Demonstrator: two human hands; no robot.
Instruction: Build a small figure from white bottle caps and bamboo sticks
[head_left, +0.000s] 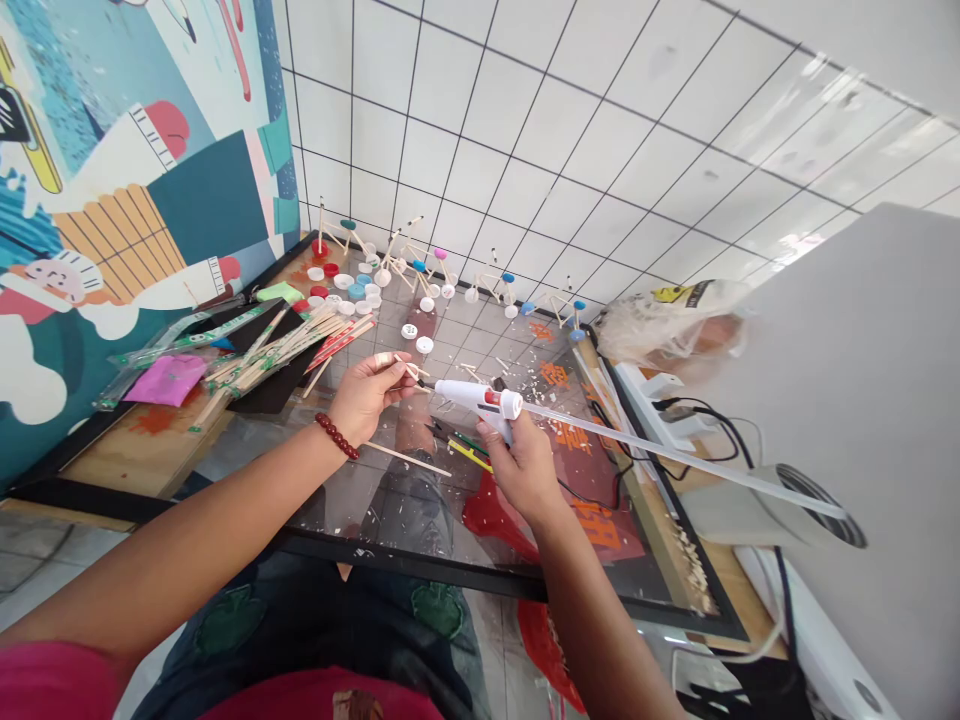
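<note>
My right hand [523,462] is wrapped round the handle of a white hot glue gun [472,395], a long clear glue stick [637,445] trailing from its back to the right. The nozzle points left at the fingers of my left hand [369,392]. These are pinched on small pale wooden stick pieces [409,368], close to the nozzle tip; whether the tip touches them I cannot tell. A red bead bracelet circles the left wrist. Below the hands lies a thin wooden stick [409,459], with a yellow utility knife [469,456] to its right.
Stick-and-bottle-cap figures [442,270] line the tiled wall. Loose caps [352,290] and a pile of wooden sticks [292,345] are at the left. Wood scraps litter the glass tabletop [330,510]. A power strip [656,405], cords and a grey cylinder [765,510] stand right.
</note>
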